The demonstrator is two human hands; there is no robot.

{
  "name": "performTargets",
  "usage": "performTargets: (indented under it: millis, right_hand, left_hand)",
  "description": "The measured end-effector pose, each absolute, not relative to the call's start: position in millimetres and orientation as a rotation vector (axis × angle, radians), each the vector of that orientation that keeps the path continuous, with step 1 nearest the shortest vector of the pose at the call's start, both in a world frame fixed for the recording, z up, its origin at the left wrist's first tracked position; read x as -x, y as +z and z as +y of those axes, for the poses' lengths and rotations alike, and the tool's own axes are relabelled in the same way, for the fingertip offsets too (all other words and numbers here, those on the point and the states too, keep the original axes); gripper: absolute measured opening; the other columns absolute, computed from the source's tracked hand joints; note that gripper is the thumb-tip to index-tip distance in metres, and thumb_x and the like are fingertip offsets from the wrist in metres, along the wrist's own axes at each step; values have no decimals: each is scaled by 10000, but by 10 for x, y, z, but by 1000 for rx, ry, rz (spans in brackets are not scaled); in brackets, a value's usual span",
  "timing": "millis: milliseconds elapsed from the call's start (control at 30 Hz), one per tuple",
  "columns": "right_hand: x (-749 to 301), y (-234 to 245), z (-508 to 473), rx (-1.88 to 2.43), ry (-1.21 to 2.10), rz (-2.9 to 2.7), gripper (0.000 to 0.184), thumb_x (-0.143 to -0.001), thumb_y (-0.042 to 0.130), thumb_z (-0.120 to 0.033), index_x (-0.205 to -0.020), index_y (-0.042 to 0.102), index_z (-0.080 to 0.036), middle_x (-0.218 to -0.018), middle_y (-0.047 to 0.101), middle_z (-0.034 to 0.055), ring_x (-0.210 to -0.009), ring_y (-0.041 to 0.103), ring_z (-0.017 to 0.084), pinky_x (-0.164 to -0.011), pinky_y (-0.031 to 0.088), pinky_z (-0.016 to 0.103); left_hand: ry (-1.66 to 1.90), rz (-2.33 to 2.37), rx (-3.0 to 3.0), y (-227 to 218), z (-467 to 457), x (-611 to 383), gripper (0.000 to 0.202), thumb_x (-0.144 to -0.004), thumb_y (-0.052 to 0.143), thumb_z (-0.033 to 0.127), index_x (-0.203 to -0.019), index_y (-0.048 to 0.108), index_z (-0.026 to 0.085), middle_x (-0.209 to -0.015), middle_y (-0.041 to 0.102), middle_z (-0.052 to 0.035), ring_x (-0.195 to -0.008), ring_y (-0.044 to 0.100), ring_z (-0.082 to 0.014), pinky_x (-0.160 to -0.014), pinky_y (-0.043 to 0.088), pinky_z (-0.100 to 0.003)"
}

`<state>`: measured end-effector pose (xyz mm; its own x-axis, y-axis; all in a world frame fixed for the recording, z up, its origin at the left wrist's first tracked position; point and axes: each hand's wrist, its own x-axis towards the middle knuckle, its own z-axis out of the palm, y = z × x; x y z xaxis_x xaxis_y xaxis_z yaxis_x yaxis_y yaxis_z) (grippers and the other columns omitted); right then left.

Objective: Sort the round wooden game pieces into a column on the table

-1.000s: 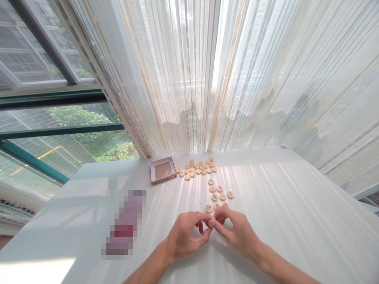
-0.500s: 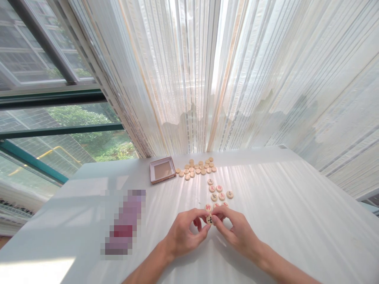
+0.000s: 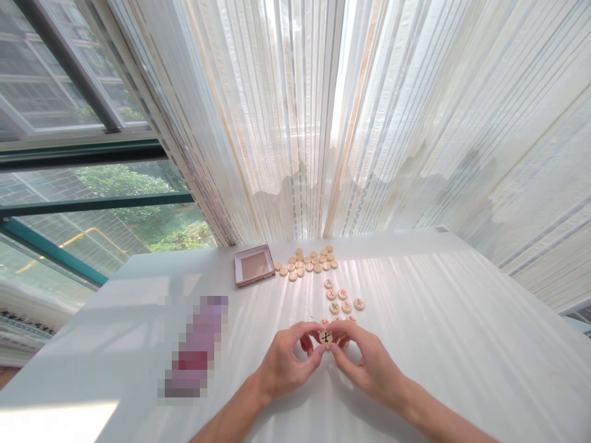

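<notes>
A round wooden Chinese chess piece [image 3: 325,338] with a black character faces me, held up between both hands. My left hand [image 3: 289,362] pinches it from the left with thumb and fingers. On the other side my right hand [image 3: 369,363] grips it the same way. Just beyond the fingertips lie red-marked pieces, partly covered by the hands; one red piece [image 3: 352,320] shows at the right. Farther off are more face-up pieces in red and black, among them a black-marked piece [image 3: 334,307] and a red-marked piece [image 3: 342,294].
Several blank-looking pieces [image 3: 317,268] lie grouped at the back of the white table [image 3: 438,344]. Beside them stands a shallow open box [image 3: 253,266]. A blurred-out purple object [image 3: 196,347] is at the left. Striped curtains [image 3: 295,123] hang behind the table's far edge.
Both hands have tipped the held piece more upright and shifted it slightly up and left, so its character now faces me. The other pieces have stayed in place.
</notes>
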<state>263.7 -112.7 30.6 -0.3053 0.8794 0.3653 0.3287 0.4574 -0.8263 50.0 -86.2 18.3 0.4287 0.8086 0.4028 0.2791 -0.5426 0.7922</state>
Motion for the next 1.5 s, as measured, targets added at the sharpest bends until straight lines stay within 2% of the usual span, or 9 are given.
performTargets:
  millis: [133,433,767,1000,1300,1500]
  right_hand:
    - [-2619,346,-1123,1009,817,-1840,241,-1008,569,-198,-1240,625,-234,-1090,764,70,-885,738,190,-802,617,309]
    - [-2612,331,-1109,1018,865,-1840,157,-1033,558,-232,-1159,651,-239,-1054,760,54,-858,724,174,-813,599,290]
    - [-2618,355,-1130,1007,888,-1892,103,-1024,583,-238,-1089,663,-247,-981,768,23,-829,709,164,-798,579,263]
    - [-2620,343,-1138,1055,924,-1938,111,-1019,585,-244,-1092,668,-249,-965,765,18,-833,702,167,-696,553,230]
    - [-2621,351,-1125,1056,885,-1937,120,-1040,553,-250,-1119,644,-247,-973,745,27,-822,690,167,-729,557,254]
    - [-2631,315,-1115,1059,855,-1899,140,-1051,544,-246,-1162,629,-255,-1016,750,32,-840,699,171,-788,569,284]
  left_hand:
    - [1062,891,-2019,215,-865,-495,322,-932,670,176,-1249,652,229,-1033,786,-44,-720,710,-148,-734,600,-274]
    - [1040,910,-1943,246,-852,-487,197,-957,633,179,-1149,667,204,-1021,760,-46,-750,692,-145,-740,577,-260]
    - [970,932,-1859,217,-834,-491,142,-947,698,295,-1024,673,179,-878,726,-34,-732,671,-155,-720,561,-261]
    - [955,993,-1828,203,-825,-495,187,-957,701,360,-936,681,175,-785,731,-20,-705,674,-156,-696,546,-248]
    - [963,1004,-1850,226,-839,-488,188,-1031,574,324,-974,683,182,-809,733,-22,-642,658,-140,-663,531,-249]
    - [995,965,-1885,249,-849,-488,138,-1004,581,251,-1085,675,190,-885,754,-33,-691,682,-152,-703,560,-262]
